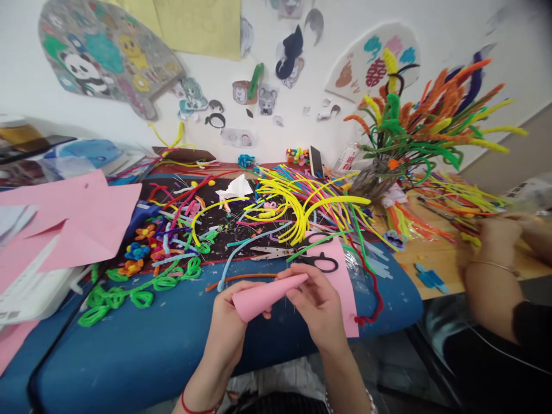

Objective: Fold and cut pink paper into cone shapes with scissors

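You have a pink paper cone in front of you, above the near edge of the blue table cover. Your left hand is clasped around its wide end and your right hand pinches it near the narrow tip; the two-ended hold probably stops the rolled paper from springing loose. The cone is plain, smooth and matte, tilted so the tip sits higher than the mouth. Just beyond your right hand, black-handled scissors lie partly over a flat pink sheet, likely left there for easy reach. Farther out are yellow pipe cleaners and, to the left, a green looped stem. At far right, a co-worker's hand is blurred; you cannot tell its grip.
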Demonstrator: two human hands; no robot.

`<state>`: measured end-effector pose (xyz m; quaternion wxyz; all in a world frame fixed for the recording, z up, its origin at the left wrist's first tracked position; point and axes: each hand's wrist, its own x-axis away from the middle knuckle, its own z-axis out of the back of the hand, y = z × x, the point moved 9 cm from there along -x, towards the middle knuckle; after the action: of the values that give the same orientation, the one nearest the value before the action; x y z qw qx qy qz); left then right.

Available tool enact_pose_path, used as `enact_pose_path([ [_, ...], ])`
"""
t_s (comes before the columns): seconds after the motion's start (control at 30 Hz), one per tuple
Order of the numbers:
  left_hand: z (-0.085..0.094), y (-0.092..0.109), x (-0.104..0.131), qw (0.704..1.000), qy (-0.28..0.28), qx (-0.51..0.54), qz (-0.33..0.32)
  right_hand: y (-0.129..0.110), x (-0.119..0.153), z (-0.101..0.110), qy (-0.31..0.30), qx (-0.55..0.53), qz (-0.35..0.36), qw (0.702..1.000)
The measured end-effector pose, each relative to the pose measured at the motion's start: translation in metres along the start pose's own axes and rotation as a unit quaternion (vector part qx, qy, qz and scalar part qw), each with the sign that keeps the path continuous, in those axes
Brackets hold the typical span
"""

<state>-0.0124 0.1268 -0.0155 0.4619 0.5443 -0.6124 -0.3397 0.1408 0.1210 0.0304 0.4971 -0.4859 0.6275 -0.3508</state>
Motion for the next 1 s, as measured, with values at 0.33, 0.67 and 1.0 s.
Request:
enact_pose_path([
  [0.33,-0.005,-0.003,0.001,0.999,-0.04,-0.02,0.026,0.006,0.006,0.012,0.038,0.091,-0.076,0.992],
  [0.67,0.023,0.033,0.012,0.948,0.096,-0.23,-0.196,0.01,0.011,0.017,0.078,0.095,-0.156,0.98],
  [1.0,0.005,0.066,0.026,0.851,0.005,-0.346,-0.395,0.003,0.002,0.008,-0.024,0.108,-0.216,0.97],
])
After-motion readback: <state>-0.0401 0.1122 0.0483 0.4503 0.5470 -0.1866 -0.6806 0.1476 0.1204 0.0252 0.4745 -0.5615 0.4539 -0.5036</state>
